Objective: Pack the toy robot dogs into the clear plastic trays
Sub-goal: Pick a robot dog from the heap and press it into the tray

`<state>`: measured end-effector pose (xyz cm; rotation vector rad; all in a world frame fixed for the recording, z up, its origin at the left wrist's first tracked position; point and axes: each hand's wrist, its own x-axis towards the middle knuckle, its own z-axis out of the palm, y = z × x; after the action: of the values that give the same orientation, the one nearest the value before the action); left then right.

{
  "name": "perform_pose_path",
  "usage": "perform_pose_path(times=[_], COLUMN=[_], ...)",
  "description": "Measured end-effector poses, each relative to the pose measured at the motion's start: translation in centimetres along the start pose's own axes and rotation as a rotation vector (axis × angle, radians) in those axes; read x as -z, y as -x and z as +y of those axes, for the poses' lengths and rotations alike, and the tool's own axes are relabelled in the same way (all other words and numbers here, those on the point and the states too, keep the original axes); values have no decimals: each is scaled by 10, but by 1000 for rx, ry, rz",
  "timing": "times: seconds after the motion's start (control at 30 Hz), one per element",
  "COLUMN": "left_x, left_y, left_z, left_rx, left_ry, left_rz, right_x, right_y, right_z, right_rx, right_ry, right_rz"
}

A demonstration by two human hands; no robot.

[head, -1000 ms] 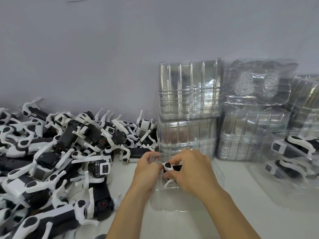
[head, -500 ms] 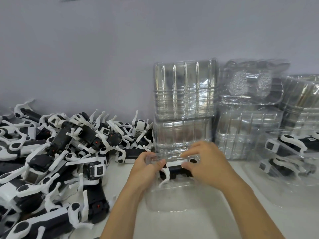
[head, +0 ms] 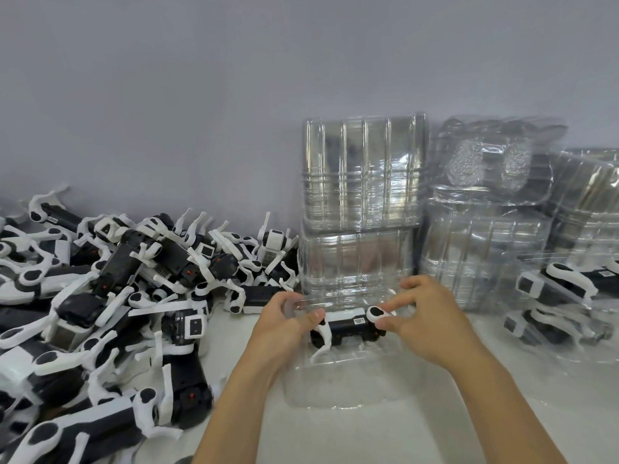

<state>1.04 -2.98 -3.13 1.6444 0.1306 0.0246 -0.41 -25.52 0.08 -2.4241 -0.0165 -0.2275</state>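
Toy robot dog (head: 348, 327), black-bodied with white legs, lies on its side in the far end of a clear plastic tray (head: 338, 386) just below the middle of the frame. Left hand (head: 284, 324) curls round the tray's left rim, thumb against the dog's white leg. Right hand (head: 422, 316) pinches the dog's other end, thumb and forefinger on a white leg joint. Behind them, against the grey wall (head: 201, 95), rise stacks of empty clear trays (head: 363, 209). At right edge, two packed dogs (head: 556, 296) show through clear plastic. Lower left holds a heap of loose robot dogs (head: 100, 296) on the white table (head: 368, 437).
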Motion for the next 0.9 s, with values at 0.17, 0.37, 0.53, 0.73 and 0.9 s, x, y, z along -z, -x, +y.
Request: perform_pose_path(times=[0.17, 0.37, 0.53, 0.73, 0.9], left_x=[-3, -4, -3, -4, -4], left_y=[1, 0, 0, 2, 2], left_z=[-1, -3, -3, -2, -3], left_rx=[8, 17, 13, 18, 20], left_ry=[61, 90, 93, 78, 76], left_rz=[34, 32, 34, 33, 32], right_x=[1, 10, 5, 3, 3], right_y=[-1, 3, 1, -1, -1], right_z=[1, -2, -2, -1, -2], right_rx=[-51, 7, -56, -137, -131], right_ry=[-104, -87, -134, -155, -142], right_rz=[-37, -87, -62, -55, -62])
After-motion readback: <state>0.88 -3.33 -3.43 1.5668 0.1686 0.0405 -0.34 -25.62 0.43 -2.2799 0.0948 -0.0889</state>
